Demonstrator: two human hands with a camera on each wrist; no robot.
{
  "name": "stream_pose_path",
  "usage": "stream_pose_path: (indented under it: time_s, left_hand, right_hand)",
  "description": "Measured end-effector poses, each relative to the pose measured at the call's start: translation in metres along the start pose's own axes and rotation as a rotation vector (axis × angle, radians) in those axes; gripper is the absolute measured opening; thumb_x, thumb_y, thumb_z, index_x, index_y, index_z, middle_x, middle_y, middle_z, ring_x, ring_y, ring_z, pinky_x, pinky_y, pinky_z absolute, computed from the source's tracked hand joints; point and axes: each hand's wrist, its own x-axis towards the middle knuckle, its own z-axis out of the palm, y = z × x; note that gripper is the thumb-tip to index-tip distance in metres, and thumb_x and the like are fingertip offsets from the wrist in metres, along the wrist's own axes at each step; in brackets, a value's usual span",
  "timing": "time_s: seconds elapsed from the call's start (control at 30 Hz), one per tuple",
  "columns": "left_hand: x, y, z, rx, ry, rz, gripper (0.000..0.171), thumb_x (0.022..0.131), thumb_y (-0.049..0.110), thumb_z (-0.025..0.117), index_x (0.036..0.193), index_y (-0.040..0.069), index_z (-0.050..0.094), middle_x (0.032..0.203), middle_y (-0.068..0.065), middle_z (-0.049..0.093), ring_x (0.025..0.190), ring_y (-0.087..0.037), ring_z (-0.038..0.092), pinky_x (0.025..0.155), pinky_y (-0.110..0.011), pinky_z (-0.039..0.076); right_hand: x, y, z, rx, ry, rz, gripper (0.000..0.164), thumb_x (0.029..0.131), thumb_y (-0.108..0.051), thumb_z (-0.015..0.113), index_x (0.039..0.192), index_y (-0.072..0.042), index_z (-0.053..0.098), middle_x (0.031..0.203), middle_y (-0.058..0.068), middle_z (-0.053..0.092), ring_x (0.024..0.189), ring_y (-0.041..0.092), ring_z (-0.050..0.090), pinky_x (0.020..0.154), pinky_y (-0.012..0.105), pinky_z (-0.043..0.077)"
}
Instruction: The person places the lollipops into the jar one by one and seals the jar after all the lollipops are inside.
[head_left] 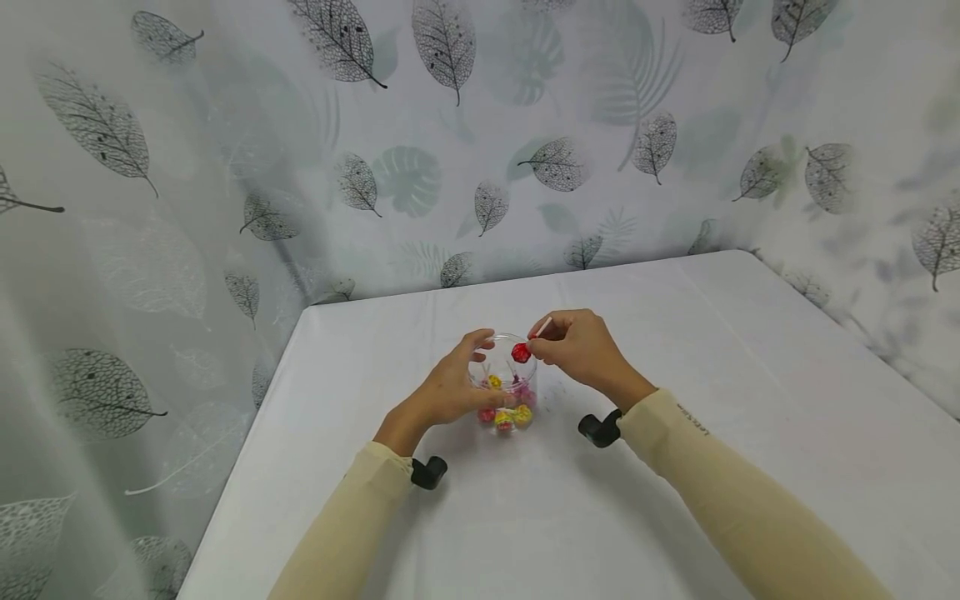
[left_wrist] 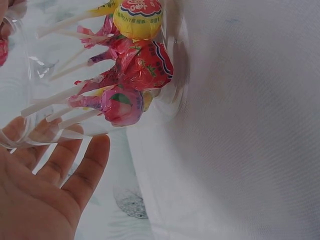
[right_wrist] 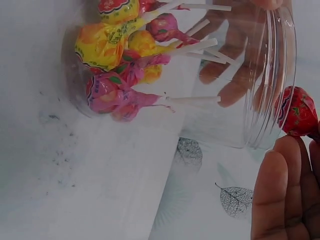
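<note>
A clear plastic jar point(right_wrist: 212, 122) stands upright on the table with several wrapped lollipops inside, in yellow, pink and red. My left hand point(head_left: 450, 387) holds the jar from its left side, thumb across the front and fingers round the far side near the rim. At the jar's mouth my right hand point(head_left: 579, 346) pinches a red lollipop point(head_left: 521, 353), its white stick pointing up and its wrapped head over the rim. In the right wrist view the red wrapper shows green leaf marks. Inside the jar, a pink lollipop point(left_wrist: 122, 106) lies head down with its stick up.
The white-covered table point(head_left: 637, 500) runs back to a leaf-patterned curtain point(head_left: 450, 142) behind and at both sides. Black wrist mounts point(head_left: 600, 429) stick out inward from both sleeves. Dark specks mark the cloth near the jar.
</note>
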Motion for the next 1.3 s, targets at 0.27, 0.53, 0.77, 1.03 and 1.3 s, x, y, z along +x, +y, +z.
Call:
stream_pose_path:
  time_s: [0.27,0.53,0.77,1.03,1.3]
  left_hand:
    - [-0.002,0.001,-0.002,-0.004,-0.003,0.000,0.110,0.078,0.045,0.092,0.164,0.032,0.024,0.161,0.005,0.043,0.144,-0.022,0.045,0.113,-0.056,0.043]
    - [-0.032,-0.003,-0.045,0.110,0.004,-0.084,0.093,0.096,0.059,0.067,0.167,0.024,0.019,0.168,-0.008,0.032,0.150,-0.032,0.038,0.116,-0.062,0.037]
    - [-0.076,-0.014,-0.058,0.475,-0.147,-0.333,0.093,0.086,0.056,0.081,0.157,0.010,0.044,0.155,-0.020,0.047,0.139,-0.037,0.051,0.113,-0.056,0.043]
    - [-0.098,-0.015,-0.030,0.678,-0.174,-0.392,0.091,0.075,0.045,0.092,0.149,0.011,0.052,0.133,-0.017,0.057,0.114,-0.040,0.060,0.094,-0.056,0.053]
    - [-0.076,-0.008,-0.047,0.569,-0.086,-0.196,0.086,0.082,0.047,0.087,0.151,0.012,0.051,0.147,-0.015,0.053,0.132,-0.038,0.054,0.108,-0.054,0.048]
  right_hand:
    - [-0.001,0.000,0.000,-0.025,-0.007,-0.020,0.020,0.097,-0.022,0.071,0.111,-0.008,0.075,0.105,0.008,0.075,0.090,0.023,0.070,0.079,0.037,0.059]
    - [-0.002,0.004,0.000,-0.073,-0.055,-0.010,0.045,0.097,-0.035,0.073,0.136,-0.013,0.064,0.130,0.012,0.067,0.116,0.030,0.066,0.090,0.047,0.057]
    - [0.000,0.003,0.006,-0.135,-0.175,0.013,0.073,0.093,-0.045,0.075,0.154,-0.015,0.049,0.151,0.018,0.052,0.136,0.039,0.051,0.103,0.058,0.050]
    - [0.001,0.006,0.014,-0.170,-0.320,0.008,0.101,0.086,-0.047,0.082,0.164,-0.010,0.029,0.163,0.017,0.039,0.140,0.042,0.047,0.112,0.061,0.042]
    - [-0.003,0.008,0.016,-0.169,-0.331,0.033,0.102,0.086,-0.043,0.083,0.165,-0.013,0.027,0.161,0.017,0.043,0.138,0.039,0.049,0.112,0.061,0.043]
